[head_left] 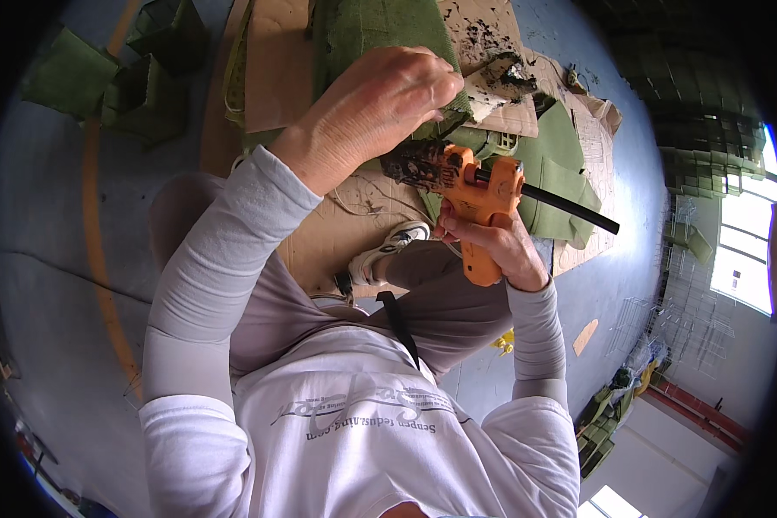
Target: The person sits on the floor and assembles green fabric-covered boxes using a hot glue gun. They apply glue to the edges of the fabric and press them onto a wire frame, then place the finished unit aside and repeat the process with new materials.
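My right hand (514, 246) is wrapped round the handle of an orange hot glue gun (483, 203), whose front end is dark with residue and points left. A black glue stick (570, 207) juts out of its back. My left hand (393, 95) is closed with curled fingers over the edge of a green, textured fabric-like piece (375, 34). What its fingertips grip, if anything, is hidden. The gun's nozzle lies just below this hand, near the green piece's lower edge; its tip cannot be made out.
Cardboard sheets (276, 60) lie under the work, one with black glue smears (514, 73). More green pieces (552, 164) lie to the right. Green box-shaped pieces (147, 95) stand on the floor at upper left. A thin cord (354, 207) runs near my shoe (384, 250).
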A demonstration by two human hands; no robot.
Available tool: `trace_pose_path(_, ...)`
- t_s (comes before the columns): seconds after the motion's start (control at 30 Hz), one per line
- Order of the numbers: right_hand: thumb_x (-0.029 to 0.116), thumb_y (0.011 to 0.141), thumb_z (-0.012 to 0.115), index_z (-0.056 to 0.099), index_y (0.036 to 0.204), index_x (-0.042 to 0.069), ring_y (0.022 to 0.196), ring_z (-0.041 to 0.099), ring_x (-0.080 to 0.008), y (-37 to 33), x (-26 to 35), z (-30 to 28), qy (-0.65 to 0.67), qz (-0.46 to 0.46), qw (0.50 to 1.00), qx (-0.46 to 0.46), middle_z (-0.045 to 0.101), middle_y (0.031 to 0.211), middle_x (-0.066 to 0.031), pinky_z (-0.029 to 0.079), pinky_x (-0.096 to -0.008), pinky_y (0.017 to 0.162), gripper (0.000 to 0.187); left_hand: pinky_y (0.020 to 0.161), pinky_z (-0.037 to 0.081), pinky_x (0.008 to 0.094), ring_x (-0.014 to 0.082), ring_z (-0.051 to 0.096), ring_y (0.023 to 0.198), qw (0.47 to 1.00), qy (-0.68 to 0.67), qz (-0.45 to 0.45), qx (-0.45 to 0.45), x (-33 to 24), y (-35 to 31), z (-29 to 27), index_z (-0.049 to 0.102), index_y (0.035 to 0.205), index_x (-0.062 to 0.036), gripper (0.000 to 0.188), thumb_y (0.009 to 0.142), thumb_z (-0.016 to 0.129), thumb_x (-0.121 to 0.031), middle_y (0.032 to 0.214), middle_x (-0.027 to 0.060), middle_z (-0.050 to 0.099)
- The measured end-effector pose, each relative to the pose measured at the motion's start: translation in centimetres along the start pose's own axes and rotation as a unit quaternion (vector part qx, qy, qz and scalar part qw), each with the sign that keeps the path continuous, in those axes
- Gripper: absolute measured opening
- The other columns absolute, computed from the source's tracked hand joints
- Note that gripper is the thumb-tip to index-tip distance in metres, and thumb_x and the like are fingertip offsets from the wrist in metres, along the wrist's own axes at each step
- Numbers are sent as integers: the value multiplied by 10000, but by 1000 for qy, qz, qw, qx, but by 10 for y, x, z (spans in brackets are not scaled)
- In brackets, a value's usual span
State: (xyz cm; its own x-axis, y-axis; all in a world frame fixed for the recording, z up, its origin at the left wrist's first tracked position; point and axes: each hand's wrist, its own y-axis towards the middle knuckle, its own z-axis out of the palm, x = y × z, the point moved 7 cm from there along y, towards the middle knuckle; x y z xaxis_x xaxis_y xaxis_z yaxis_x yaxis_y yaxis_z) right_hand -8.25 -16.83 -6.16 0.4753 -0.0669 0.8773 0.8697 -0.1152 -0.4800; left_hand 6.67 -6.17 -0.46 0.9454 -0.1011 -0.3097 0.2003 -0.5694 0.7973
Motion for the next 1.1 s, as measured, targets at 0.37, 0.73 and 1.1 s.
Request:
trace_pose_path(0.37, 11, 743, 667, 548, 980, 6, 765, 587, -106, -7, 4, -7, -44, 7, 999, -17, 588, 828, -28, 498, -251, 702, 266, 857, 505, 360, 265, 572, 1033, 1000, 3, -7, 11, 1, -1, 2, 517, 1141, -116, 557, 648, 776, -109, 1098, 54, 568)
trace_pose_path(0.73, 110, 765, 649, 505, 1112, -65, 881, 635, -278, -26, 8, -11, 80, -21, 994, -71, 622, 966, -185, 528, -356, 772, 414, 740, 526, 330, 257, 636, 867, 993, 108, -40, 27, 12, 24, -20, 607, 1003, -87, 401, 651, 773, -181, 927, 70, 655)
trace_pose_path(1.1, 379, 884, 557, 453, 1204, 23, 1060, 575, -297, -22, -14, -93, 316, -169, 929, -93, 582, 1114, -147, 491, -384, 886, 490, 674, 511, 326, 256, 649, 766, 976, 194, -92, -28, 28, 41, -56, 686, 949, -76, 342, 676, 756, -270, 883, 87, 679)
